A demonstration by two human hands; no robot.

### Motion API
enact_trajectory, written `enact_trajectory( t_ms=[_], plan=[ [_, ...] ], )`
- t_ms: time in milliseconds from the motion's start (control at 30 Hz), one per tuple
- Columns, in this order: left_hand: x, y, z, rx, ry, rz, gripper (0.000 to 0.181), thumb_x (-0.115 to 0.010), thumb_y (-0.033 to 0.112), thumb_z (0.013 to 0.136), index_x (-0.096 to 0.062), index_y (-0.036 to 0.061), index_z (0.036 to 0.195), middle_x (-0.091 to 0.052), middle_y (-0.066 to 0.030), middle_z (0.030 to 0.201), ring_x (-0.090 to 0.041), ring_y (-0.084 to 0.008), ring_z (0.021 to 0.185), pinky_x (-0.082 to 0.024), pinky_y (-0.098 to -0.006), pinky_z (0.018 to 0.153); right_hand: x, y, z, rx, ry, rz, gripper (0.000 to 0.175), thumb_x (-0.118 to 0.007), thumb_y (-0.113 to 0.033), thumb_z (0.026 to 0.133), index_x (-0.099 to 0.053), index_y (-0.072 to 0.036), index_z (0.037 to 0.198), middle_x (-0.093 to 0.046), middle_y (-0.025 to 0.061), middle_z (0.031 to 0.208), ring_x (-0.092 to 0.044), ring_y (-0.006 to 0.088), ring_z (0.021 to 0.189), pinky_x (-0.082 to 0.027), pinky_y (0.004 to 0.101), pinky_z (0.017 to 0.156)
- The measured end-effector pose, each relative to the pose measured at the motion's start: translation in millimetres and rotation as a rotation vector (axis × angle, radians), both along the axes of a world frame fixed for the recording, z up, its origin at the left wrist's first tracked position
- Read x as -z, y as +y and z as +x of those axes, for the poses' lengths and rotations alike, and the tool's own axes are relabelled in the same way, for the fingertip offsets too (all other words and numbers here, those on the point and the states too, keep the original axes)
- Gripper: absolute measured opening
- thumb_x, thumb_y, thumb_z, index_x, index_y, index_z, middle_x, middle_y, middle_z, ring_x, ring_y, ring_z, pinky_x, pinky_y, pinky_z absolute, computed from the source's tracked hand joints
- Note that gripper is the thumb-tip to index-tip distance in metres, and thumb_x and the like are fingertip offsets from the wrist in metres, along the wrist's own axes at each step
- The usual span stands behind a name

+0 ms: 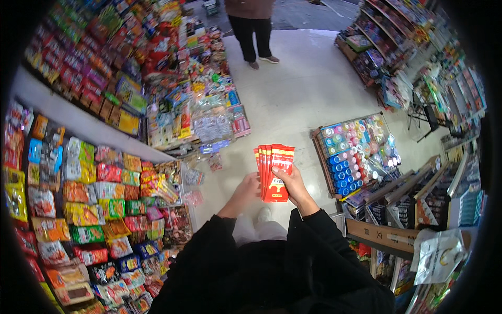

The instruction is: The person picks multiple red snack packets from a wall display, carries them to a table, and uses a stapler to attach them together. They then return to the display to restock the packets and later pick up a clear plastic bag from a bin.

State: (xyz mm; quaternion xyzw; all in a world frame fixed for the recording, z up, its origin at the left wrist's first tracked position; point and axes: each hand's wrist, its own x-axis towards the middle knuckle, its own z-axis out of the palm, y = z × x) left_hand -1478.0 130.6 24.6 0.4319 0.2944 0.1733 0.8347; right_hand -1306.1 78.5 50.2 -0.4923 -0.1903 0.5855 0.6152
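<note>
Several flat red snack packets [276, 192], bearing white and yellow print, are fanned out in front of my body at the middle of the view. My right hand [295, 184] grips them from the right, its thumb lying across the front packet. At the fan's left edge is my left hand [247, 190], blurred. Its fingertips are partly hidden at the packets, so I cannot tell whether it grips them. Below the hands, the pale floor and one of my light shoes [264, 214] show.
Bagged snacks [113, 192] fill the shelves at left. A display table of small goods [211, 102] stands ahead left. To the right is a bin of lidded bottles [349, 157], with racks [408, 196] beyond. Another person [251, 35] stands on the floor at the far entrance.
</note>
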Motion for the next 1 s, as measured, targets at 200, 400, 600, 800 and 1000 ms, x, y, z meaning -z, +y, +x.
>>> enact_trajectory(
  t_ms=[200,400,600,800,1000],
  plan=[
    [7,67,76,0.288,-0.225,-0.332,0.054,-0.034,0.044,0.098,-0.034,0.0050,0.136,-0.043,-0.0090,0.136,-0.044,-0.0209,0.124,-0.036,-0.0412,0.103,-12,11,37,0.014,-0.066,-0.014,0.043,-0.065,-0.017,0.086,-0.048,0.000,0.122,-0.060,0.0084,0.110,-0.057,0.0137,0.099,-0.046,0.0286,0.087],
    [3,118,147,0.088,-0.363,-0.461,0.037,-0.043,0.029,0.098,-0.047,0.0038,0.125,-0.055,-0.0068,0.121,-0.052,-0.0177,0.113,-0.039,-0.0356,0.098,-10,74,85,0.191,-0.106,-0.018,0.039,-0.065,-0.014,0.085,-0.051,0.000,0.119,-0.061,0.0068,0.107,-0.059,0.0129,0.096,-0.047,0.0275,0.082],
    [-29,213,186,0.152,-0.267,-0.390,0.033,-0.045,0.025,0.098,-0.048,0.0038,0.123,-0.057,-0.0048,0.116,-0.057,-0.0128,0.104,-0.048,-0.0290,0.087,-12,159,131,0.262,-0.320,-0.007,0.036,-0.065,-0.010,0.084,-0.053,0.000,0.116,-0.062,0.0057,0.105,-0.058,0.0117,0.094,-0.047,0.0270,0.082],
    [-26,285,235,0.265,-0.213,-0.438,0.038,-0.047,0.030,0.097,-0.046,0.0046,0.127,-0.056,-0.0065,0.121,-0.056,-0.0153,0.110,-0.045,-0.0333,0.093,-11,217,158,0.457,-0.335,-0.025,0.033,-0.064,-0.008,0.084,-0.053,0.001,0.114,-0.063,0.0067,0.102,-0.060,0.0130,0.089,-0.049,0.0274,0.079],
    [-5,314,279,0.273,-0.193,-0.426,0.036,-0.047,0.029,0.097,-0.047,0.0042,0.124,-0.056,-0.0062,0.119,-0.057,-0.0150,0.107,-0.047,-0.0340,0.091,-7,238,200,0.561,-0.267,-0.045,0.033,-0.064,-0.008,0.083,-0.053,0.003,0.112,-0.064,0.0094,0.099,-0.062,0.0140,0.084,-0.051,0.0279,0.074]
  ],
)
